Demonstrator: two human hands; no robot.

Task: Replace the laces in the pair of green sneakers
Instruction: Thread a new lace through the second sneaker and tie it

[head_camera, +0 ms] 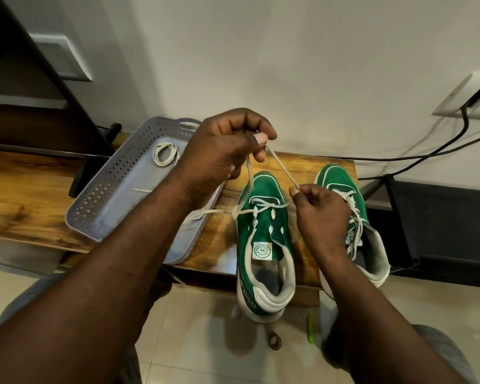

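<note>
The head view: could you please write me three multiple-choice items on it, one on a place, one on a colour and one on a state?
1. Where does the coiled lace lie?
A. on the floor
B. in the tray
C. inside a shoe

2. What colour is the tray?
A. red
B. black
C. lilac

3. How is the lace of the half-laced sneaker held?
A. pinched by both hands
B. lying loose
C. tied in a bow

Key: 1 B, it rests on the tray's floor. 2 C, its perforated wall is pale lilac. 3 A, the left hand and the right hand each pinch a stretch of it.
</note>
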